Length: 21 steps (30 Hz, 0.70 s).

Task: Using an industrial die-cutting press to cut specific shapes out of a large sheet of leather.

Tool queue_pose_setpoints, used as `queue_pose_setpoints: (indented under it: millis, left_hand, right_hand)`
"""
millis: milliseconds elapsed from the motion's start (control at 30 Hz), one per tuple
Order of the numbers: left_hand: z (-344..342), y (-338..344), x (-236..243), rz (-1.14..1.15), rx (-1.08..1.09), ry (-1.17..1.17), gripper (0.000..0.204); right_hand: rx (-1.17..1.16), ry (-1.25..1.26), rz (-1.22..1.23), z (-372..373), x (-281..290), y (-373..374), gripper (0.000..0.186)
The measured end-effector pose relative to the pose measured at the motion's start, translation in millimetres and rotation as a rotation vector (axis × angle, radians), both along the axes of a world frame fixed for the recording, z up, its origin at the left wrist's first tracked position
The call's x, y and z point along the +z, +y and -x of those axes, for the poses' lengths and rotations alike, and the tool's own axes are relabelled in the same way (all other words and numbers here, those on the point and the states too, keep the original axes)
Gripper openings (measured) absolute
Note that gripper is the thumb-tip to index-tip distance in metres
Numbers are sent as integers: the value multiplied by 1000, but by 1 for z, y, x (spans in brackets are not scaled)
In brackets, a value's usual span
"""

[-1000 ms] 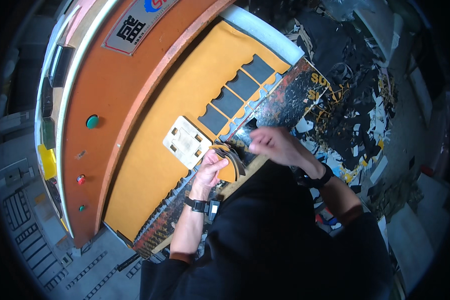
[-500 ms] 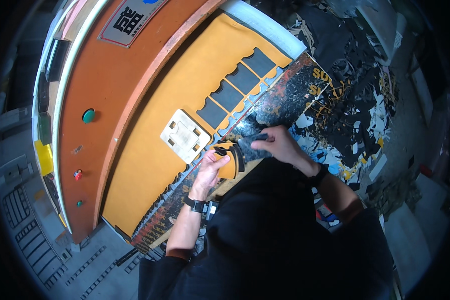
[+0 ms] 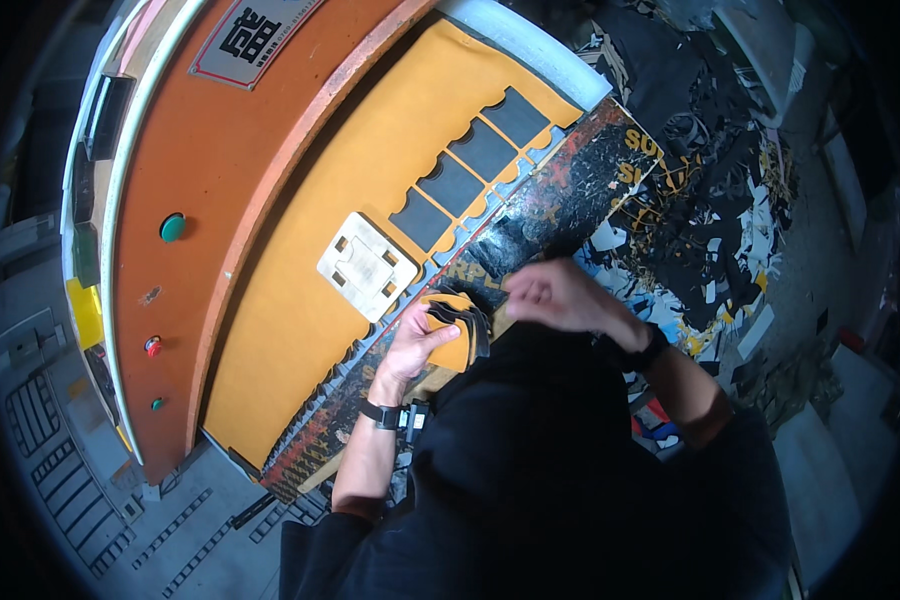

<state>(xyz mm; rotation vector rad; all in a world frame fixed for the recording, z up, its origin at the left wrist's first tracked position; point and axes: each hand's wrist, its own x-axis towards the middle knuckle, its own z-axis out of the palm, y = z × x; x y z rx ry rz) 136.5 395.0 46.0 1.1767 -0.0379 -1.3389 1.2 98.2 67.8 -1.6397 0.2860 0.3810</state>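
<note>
My left hand grips a small stack of cut pieces, mustard-yellow on top with dark layers fanned at the far and right edges. Its thumb presses on the top piece. Just right of the stack, apart from it, my right hand is curled closed, and no piece shows in its fingers. Beyond my hands lies a mustard-yellow sheet of leather-like material with a row of dark cut-out openings along its near edge. A pale cutting die or template plate with slots rests on the sheet.
An orange machine beam with green and red buttons arches over the sheet's far side. A worn black board edges the bed on my side. Heaped black, white and yellow scraps cover the floor at right.
My right hand held a dark piece beside the stack; now that piece no longer shows in its fingers, and the hand has drawn slightly away. The stack in my left hand has tilted and fanned.
</note>
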Motion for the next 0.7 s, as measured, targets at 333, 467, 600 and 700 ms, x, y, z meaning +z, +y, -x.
queue_pose_setpoints:
  millis: [333,467,600,700]
  left_hand:
    - [22,-11,0,-51,-183,-160,42]
    - [20,-12,2,-104,-91,-71,34]
    - [21,-14,-8,-46,71,-33,33]
    - [16,-12,-7,-39,80,-27,33]
  right_hand:
    - [-17,-25,148,10,5,42,36]
    - [-90,142,-120,6,5,35,37]
    - [-220,43,-443,6,-22,40,30]
    - [-244,-2,-356,7,-18,32,26]
